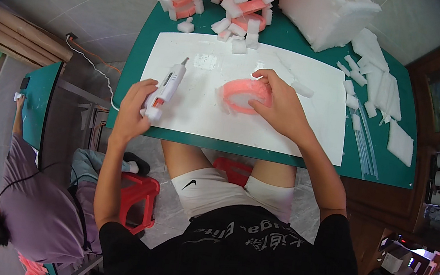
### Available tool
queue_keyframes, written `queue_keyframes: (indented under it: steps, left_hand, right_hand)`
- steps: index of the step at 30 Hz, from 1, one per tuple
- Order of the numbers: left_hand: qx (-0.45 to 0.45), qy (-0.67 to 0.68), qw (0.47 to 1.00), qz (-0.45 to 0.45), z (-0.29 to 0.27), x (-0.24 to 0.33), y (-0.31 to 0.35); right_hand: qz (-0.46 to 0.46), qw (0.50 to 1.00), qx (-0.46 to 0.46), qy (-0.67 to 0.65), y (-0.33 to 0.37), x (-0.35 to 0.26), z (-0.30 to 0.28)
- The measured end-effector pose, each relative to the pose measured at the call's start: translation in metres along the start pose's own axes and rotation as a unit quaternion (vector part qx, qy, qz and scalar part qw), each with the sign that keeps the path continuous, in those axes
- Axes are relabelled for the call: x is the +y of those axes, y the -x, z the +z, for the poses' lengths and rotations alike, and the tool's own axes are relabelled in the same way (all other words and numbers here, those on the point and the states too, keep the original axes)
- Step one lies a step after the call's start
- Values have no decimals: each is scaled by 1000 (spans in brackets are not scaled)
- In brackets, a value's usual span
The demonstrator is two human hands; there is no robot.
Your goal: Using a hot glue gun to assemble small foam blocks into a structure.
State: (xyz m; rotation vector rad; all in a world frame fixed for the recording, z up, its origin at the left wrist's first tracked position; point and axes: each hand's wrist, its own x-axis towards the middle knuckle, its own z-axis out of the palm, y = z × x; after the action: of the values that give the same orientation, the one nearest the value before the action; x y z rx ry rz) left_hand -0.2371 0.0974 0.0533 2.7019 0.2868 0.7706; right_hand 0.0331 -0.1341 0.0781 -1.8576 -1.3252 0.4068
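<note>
Indoors, over white board (pixel 200 120) on green table (pixel 394 176), left hand (pixel 134 109) grips glue gun (pixel 169 85), right hand (pixel 282 103) pink ring (pixel 240 86).

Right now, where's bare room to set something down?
Bare: white board between the glue gun and the pink ring in the right hand; also its right end, past the right forearm. Crowded: green table at its back (stacked pink rings, foam box) and right (foam scraps, clear sticks).

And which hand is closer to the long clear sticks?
Right. The right hand, holding the pink ring, is left of the long clear sticks, not touching them; the left hand is much farther left, at the white glue gun.
</note>
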Motion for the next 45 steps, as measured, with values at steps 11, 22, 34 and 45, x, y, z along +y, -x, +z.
queue_keyframes:
  steps: [11,22,34,45]
  left_hand:
    - [-12,-4,994,110,12,67,1]
    - [-23,-13,996,88,13,71,5]
    - [14,30,996,83,18,64,7]
    - [30,236,962,-137,41,66,-29]
  right_hand:
    - [-69,996,48,3,7,-14,20]
    - [-86,995,54,-6,11,-16,22]
    - [-65,996,55,-15,11,-11,21]
    - [-44,993,-16,-110,9,-11,19]
